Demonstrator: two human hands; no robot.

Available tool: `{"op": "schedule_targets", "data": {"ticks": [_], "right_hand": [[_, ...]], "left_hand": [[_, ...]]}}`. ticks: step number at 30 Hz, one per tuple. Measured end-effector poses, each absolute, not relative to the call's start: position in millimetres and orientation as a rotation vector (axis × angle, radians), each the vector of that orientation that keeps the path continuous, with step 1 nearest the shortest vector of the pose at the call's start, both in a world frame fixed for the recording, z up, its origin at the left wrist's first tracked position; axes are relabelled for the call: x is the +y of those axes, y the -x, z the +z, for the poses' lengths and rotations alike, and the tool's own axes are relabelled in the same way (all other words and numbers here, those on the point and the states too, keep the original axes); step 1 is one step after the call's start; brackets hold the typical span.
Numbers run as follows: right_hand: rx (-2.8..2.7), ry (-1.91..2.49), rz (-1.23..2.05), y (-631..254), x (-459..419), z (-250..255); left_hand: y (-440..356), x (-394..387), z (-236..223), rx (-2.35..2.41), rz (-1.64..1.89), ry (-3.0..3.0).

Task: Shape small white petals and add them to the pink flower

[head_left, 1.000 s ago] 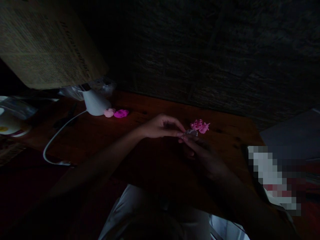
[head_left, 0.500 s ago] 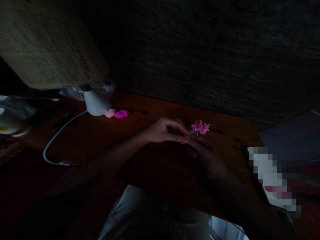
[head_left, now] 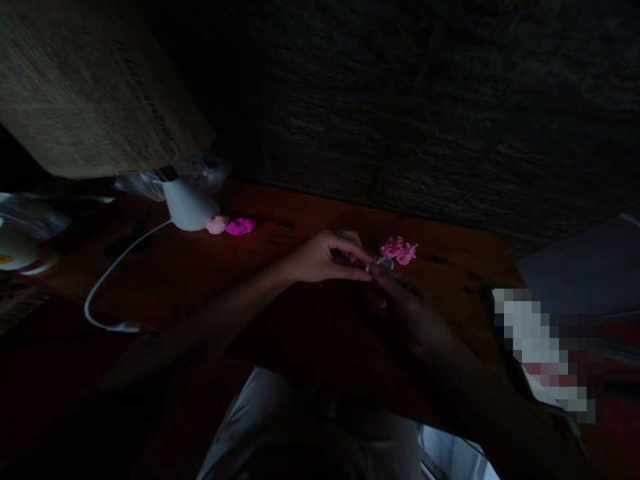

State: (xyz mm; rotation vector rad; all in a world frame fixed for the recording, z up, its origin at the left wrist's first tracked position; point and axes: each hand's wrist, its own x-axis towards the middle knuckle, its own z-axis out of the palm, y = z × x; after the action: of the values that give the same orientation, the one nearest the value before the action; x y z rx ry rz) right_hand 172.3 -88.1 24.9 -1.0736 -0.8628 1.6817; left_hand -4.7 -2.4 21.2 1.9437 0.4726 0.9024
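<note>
My left hand (head_left: 325, 257) is closed in a pinch, thumb and fingers meeting around a small white piece (head_left: 369, 268), too small and dark to name. Against those fingertips are the fingers of my right hand (head_left: 407, 310), also closed; what they grip is hidden. Just beyond the fingertips lie a crumpled pink flower-like piece (head_left: 399, 250) and a small greyish round thing (head_left: 385, 263) on the wooden table (head_left: 320, 320). Farther left on the tabletop, a pale pink lump (head_left: 217, 225) touches a bright magenta lump (head_left: 241, 227).
A white lamp base (head_left: 187, 205) with a print-covered shade (head_left: 100, 87) stands at left, its white cable (head_left: 100, 293) looping over the edge. Clear plastic (head_left: 207, 172) lies behind it. A white container (head_left: 20, 247) is far left. A dark stone-like wall (head_left: 375, 120) backs the table. A blurred-out screen (head_left: 535, 347) sits right.
The view has shifted slightly. My fingertips have parted a little, and the small white piece between them shows more clearly. Both hands stay pinched together at the same spot.
</note>
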Motion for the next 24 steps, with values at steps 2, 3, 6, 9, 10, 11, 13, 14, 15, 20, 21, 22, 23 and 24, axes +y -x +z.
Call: {"op": "schedule_targets", "data": {"ticks": [2,3,6,9,10,11,13,14,15,20,21,22,23,24], "right_hand": [[-0.834,1.054,1.681,-172.7,-86.8,24.0],[-0.828,1.048,1.676,-172.9,-86.2,23.5],[-0.849,1.061,1.668,-173.4,-85.3,22.9],[-0.875,1.087,1.681,-173.1,-85.8,23.6],[-0.879,1.094,1.686,-172.9,-86.1,24.0],[-0.883,1.1,1.685,-172.7,-86.3,24.4],[-0.895,1.109,1.673,-172.4,-86.8,24.7],[-0.906,1.111,1.664,-172.4,-86.9,24.6],[-0.916,1.112,1.655,-172.4,-87.0,24.5],[-0.914,1.116,1.645,-173.5,-86.7,23.2],[-0.905,1.123,1.645,-173.7,-86.7,22.9],[-0.899,1.133,1.645,-173.9,-86.7,22.6],[-0.897,1.144,1.642,-174.0,-86.7,22.3],[-0.898,1.154,1.633,-174.2,-86.9,22.0]], "left_hand": [[3.3,-3.1,20.4,0.486,0.905,-1.959],[2.4,-3.5,19.7,0.487,0.912,-1.966],[0.4,-4.5,17.4,0.478,0.939,-1.998],[0.5,-4.9,16.1,0.475,0.946,-2.04],[0.9,-4.9,15.9,0.476,0.95,-2.052],[1.2,-5.0,15.9,0.481,0.954,-2.063],[1.8,-5.0,16.2,0.49,0.959,-2.082],[2.1,-5.0,16.5,0.495,0.955,-2.093],[2.3,-5.0,16.8,0.504,0.947,-2.104],[2.7,-4.3,17.9,0.544,0.941,-2.125],[2.6,-4.2,17.8,0.544,0.946,-2.123],[2.5,-4.0,17.7,0.543,0.952,-2.121],[2.4,-3.9,17.6,0.541,0.961,-2.119],[2.4,-3.9,17.6,0.541,0.971,-2.115]]}}
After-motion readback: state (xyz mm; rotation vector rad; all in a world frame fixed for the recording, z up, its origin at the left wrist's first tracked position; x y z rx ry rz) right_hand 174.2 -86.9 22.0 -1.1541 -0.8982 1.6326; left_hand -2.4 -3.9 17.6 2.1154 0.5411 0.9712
